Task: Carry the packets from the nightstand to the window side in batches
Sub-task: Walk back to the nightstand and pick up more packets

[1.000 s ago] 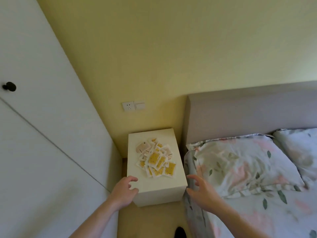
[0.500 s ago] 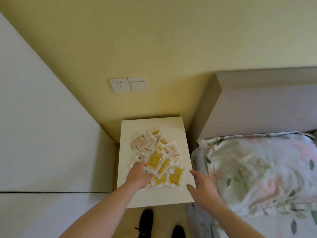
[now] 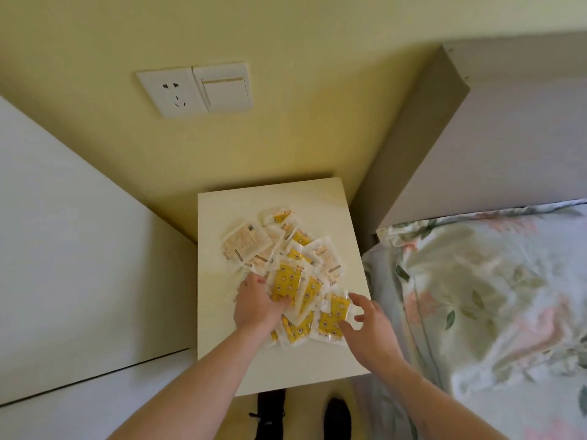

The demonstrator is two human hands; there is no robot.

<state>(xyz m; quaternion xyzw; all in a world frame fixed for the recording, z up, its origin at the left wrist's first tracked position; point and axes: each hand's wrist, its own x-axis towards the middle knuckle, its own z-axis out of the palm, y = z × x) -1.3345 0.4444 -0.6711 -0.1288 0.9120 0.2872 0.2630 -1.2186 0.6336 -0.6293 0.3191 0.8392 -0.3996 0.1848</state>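
Note:
A heap of small clear packets, most with yellow fronts and some pale orange, lies in the middle of the cream nightstand. My left hand is on the near left part of the heap, its fingers curled round a yellow packet. My right hand hovers at the heap's near right edge, fingers spread, close to another yellow packet; it holds nothing.
A grey headboard and a floral pillow stand right of the nightstand. White cabinet doors close in on the left. A socket and switch sit on the yellow wall. My dark shoes show below.
The view has dropped closer over the nightstand. My left hand has closed its fingers on packets at the heap's near left. My right hand has moved in from the table edge to the heap.

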